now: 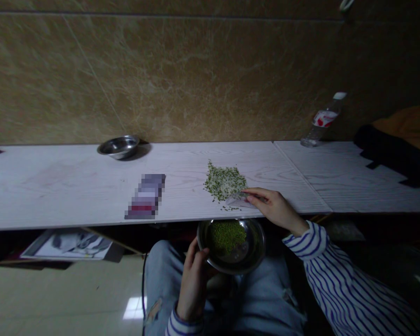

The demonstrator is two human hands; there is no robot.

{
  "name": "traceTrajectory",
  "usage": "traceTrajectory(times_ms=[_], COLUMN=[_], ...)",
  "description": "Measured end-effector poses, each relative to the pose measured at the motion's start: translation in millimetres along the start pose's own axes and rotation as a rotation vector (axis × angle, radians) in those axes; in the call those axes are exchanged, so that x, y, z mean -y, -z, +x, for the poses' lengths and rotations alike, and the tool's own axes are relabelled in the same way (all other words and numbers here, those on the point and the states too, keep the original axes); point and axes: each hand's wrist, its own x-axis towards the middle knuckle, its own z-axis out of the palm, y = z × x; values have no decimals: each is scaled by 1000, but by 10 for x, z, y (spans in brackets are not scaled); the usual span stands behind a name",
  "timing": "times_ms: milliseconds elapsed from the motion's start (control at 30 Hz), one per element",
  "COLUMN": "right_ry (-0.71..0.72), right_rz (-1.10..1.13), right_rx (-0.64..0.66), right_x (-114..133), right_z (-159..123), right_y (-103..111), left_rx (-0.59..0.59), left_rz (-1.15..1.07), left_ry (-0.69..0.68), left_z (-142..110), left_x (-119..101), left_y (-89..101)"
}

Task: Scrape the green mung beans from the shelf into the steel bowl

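Note:
Just under the counter's front edge, my left hand (pixel 195 275) grips the left rim of a metal bowl (pixel 255 261) above my lap. Green beans (pixel 227 235), small like mung beans, lie inside the bowl. My right hand (pixel 271 205) pinches a thin, see-through plastic piece (pixel 237 200) whose exact kind I cannot make out. That piece touches the counter at the near side of a spread of green beans mixed with white grains (pixel 226 181).
A second metal bowl (pixel 119 147) stands by the wall at the back left. A blurred-out flat purple item (pixel 146 196) lies left of the beans. To the right are a plastic bottle (pixel 324 119) and dark and orange fabric (pixel 402 140). An open drawer (pixel 73 245) sits below the white counter (pixel 56 186).

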Motion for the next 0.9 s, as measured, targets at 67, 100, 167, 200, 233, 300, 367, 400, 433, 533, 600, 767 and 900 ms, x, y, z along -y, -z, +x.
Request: traceTrajectory(times_ms=[67,100,167,200,233,300,367,400,433,533,600,767,900], right_ry=[-5,-7,-13,-14,-14,-13,-8,-6,-5,-8,-10,-27,-25], right_rz=[-11,-11,-9,-11,-13,-18,-21,-24,-27,-34,-25,27,67], right_rx=[8,11,11,11,11,13,12,12,14,22,25,-4,-34], right_x=[-6,-8,-15,-19,-23,-31,-34,-33,-30,-21,-20,-50,-55], right_z=[5,7,4,0,-6,-21,-33,-38,-40,-32,-18,20,25], right_y=[16,20,23,24,25,29,33,35,34,18,-4,-37,-44], left_rx=[14,19,20,19,17,13,14,17,22,38,41,40,9], left_rz=[6,10,16,17,17,17,19,16,12,-1,7,36,30], left_ry=[-3,-8,-11,-9,-4,0,-4,-3,2,15,11,-3,-6], left_z=[4,6,10,12,14,16,19,20,22,30,33,23,19], left_x=[4,5,6,5,5,4,6,8,10,20,26,27,15], left_y=[1,1,0,-1,-2,-3,-3,-3,-4,-3,-1,6,-2])
